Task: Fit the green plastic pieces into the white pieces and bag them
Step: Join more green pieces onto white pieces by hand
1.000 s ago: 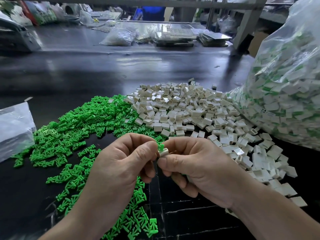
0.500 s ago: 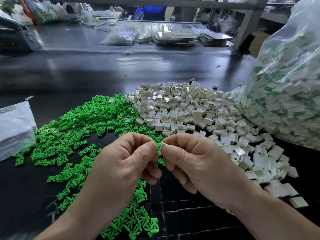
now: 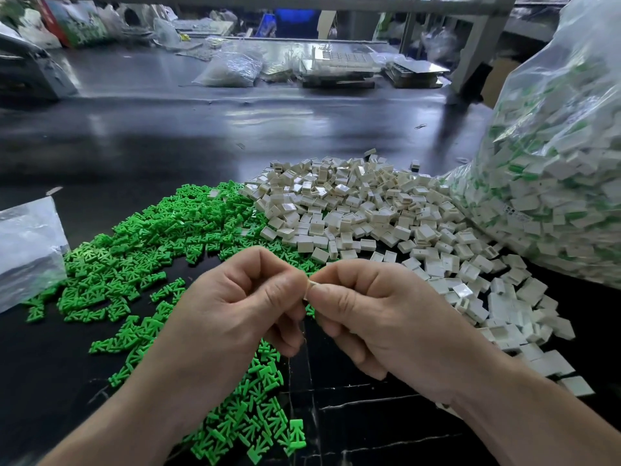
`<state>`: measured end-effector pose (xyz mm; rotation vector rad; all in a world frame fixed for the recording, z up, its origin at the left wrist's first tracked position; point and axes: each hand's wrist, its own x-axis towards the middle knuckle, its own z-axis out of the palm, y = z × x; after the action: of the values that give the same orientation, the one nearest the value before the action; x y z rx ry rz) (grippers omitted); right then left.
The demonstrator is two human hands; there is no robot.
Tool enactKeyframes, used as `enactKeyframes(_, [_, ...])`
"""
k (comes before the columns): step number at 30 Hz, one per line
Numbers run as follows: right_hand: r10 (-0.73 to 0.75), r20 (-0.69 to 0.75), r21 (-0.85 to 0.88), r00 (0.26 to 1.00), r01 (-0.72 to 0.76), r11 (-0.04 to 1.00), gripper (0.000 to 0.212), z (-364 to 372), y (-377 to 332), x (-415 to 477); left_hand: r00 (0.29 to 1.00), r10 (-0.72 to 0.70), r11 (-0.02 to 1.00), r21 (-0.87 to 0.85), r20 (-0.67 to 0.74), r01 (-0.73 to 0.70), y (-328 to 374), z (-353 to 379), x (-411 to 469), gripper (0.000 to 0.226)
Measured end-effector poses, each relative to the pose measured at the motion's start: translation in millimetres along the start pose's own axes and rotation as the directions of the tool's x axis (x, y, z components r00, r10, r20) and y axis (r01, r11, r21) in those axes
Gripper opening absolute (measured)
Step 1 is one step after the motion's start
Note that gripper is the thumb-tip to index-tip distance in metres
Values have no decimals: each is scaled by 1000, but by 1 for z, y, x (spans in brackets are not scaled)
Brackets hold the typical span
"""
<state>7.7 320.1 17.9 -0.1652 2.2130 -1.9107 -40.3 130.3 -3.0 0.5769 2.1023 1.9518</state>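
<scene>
My left hand [image 3: 235, 307] and my right hand [image 3: 379, 317] meet above the black table, fingertips pressed together on one small white piece [image 3: 312, 284]. Only a sliver of that piece shows between the thumbs; any green part in it is hidden. A heap of loose green plastic pieces [image 3: 141, 240] spreads to the left and under my left wrist. A heap of white square pieces [image 3: 363, 210] lies behind and to the right of my hands. A big clear bag [image 3: 554, 169] full of white-and-green assembled pieces leans at the right edge.
A smaller clear plastic bag [image 3: 27, 247] lies at the left edge of the table [image 3: 168, 136]. Far across the dark tabletop sit more plastic bags [image 3: 232, 67] and flat trays [image 3: 339, 65]. A grey metal post [image 3: 477, 48] rises at the back right.
The green piece that stuck up between my fingertips a second ago is no longer visible. Both hands have closed tighter together around the white piece.
</scene>
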Motion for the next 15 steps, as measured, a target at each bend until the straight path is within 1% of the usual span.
enactKeyframes(1, [11, 19, 5, 1000, -11, 1000, 19, 1, -1, -1, 999, 24, 999, 33, -32, -22, -2, -2, 1, 42])
enactKeyframes(2, [23, 53, -11, 998, -23, 1000, 20, 3, -2, -1, 997, 24, 999, 24, -68, -22, -4, -3, 1, 54])
enactKeyframes(3, [39, 94, -36, 995, -36, 999, 20, 6, -4, -2, 996, -9, 998, -58, -84, 4, -6, -2, 0, 64])
enactKeyframes(4, [55, 129, -66, 990, -47, 997, 19, 11, -5, -3, 996, -68, 981, -184, -54, 57, -6, 1, -2, 71])
enactKeyframes(5, [65, 150, -99, 987, -51, 994, 20, 17, -5, -4, 992, -124, 947, -296, 15, 122, -5, 8, -4, 77])
enactKeyframes(6, [67, 159, -128, 985, -47, 991, 22, 23, -5, -4, 982, -166, 915, -357, 88, 186, -4, 16, -7, 82])
enactKeyframes(7, [67, 156, -144, 985, -45, 989, 25, 29, -5, -4, 972, -194, 904, -360, 134, 230, -5, 24, -9, 84])
enactKeyframes(8, [69, 148, -146, 987, -47, 988, 29, 34, -5, -5, 967, -208, 903, -350, 146, 247, -6, 29, -11, 85])
enactKeyframes(10, [73, 133, -149, 988, -53, 987, 29, 38, -7, -5, 971, -220, 903, -358, 91, 238, -8, 36, -14, 82])
enactKeyframes(12, [50, 113, -169, 992, -30, 985, 25, 38, -11, -5, 978, -206, 903, -383, 20, 197, -7, 36, -13, 78])
enactKeyframes(15, [31, 85, -220, 996, -12, 975, 28, 39, -13, -6, 983, -179, 907, -392, -27, 154, -6, 37, -13, 76])
